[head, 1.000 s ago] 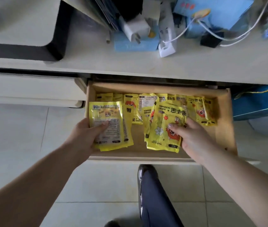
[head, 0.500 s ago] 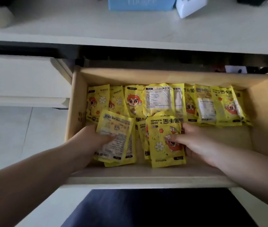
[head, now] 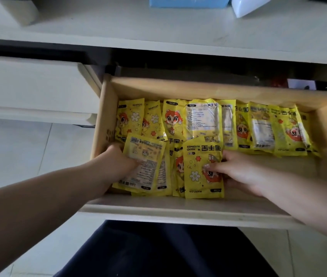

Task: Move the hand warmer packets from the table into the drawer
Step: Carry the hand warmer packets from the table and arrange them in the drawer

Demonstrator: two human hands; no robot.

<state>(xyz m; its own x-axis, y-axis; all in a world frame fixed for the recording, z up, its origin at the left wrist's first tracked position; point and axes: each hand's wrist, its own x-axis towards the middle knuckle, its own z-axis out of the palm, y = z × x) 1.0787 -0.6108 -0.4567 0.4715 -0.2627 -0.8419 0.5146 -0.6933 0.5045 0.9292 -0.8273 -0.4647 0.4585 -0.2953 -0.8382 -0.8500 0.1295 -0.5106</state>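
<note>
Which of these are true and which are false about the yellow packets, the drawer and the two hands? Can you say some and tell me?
1. The drawer is pulled open. True.
2. The left hand holds a stack of packets inside the drawer. True.
3. The right hand is empty. False: it grips a stack whose top packet reads HAND WARMER.
4. A row of packets lies along the back of the drawer. True.
5. The packets are blue. False: they are yellow.
</note>
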